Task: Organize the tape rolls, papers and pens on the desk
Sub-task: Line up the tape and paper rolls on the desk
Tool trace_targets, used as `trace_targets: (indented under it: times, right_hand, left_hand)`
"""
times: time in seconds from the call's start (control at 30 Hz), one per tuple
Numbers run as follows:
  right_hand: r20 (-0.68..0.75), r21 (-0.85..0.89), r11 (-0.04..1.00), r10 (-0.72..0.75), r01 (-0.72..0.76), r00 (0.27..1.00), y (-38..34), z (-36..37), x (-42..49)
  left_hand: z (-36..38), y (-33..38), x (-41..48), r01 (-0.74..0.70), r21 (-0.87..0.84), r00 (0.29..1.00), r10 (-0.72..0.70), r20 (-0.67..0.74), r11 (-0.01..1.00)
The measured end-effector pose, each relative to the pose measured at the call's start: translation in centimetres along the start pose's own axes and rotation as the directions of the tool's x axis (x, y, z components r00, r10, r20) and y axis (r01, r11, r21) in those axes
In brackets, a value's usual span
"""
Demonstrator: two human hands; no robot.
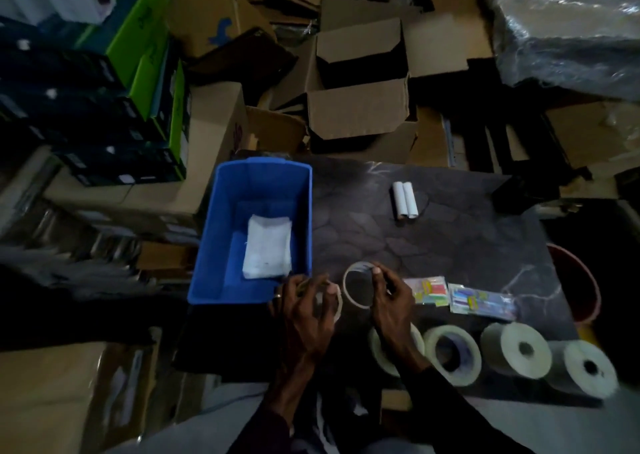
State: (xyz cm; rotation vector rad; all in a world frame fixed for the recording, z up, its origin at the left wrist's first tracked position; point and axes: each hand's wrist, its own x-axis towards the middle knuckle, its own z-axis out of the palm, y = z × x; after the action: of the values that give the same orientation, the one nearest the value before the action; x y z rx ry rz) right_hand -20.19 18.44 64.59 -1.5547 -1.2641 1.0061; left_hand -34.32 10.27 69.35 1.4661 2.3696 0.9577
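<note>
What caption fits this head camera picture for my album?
Left hand and right hand each hold a thin tape ring beside the blue bin, tape rolls lined up nearby.

dark desk point(467, 239) | blue bin point(221, 239) | two white tubes point(406, 200) | colourful packets point(481, 302) | tape rolls point(523, 349)

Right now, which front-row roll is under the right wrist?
The leftmost roll, partly covered by the wrist of the right hand pinching a thin tape ring; the other three rolls lie uncovered.
</note>
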Motion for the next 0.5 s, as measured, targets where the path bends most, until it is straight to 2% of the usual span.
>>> trace_targets:
  times: [0.13,0.23,0.37,0.5]
  right_hand:
    - [0.05,-0.116,0.993,0.009,-0.003,0.999,2.2,0.9,-4.0]
    - [0.048,-0.195,0.981,0.016,-0.006,0.999,2.4,1.4,-6.0]
    - [0.056,-0.22,0.975,0.027,-0.014,0.998,2.0,2.0,-7.6]
    - [0.103,-0.257,0.966,0.031,-0.003,0.994,3.6,2.3,-8.6]
  left_hand:
    - [-1.3,-3.2,-2.4,-0.024,-0.014,0.998,0.023,-0.055,1.0]
    - [-2.6,-3.9,-3.1,-0.113,-0.025,0.987,0.109,-0.117,0.993]
    - [-3.1,-4.7,-5.1,-0.206,0.01,0.975,0.206,-0.084,0.979]
    - [-1.2,-7.7,-7.1,-0.067,0.048,0.997,0.065,0.049,0.997]
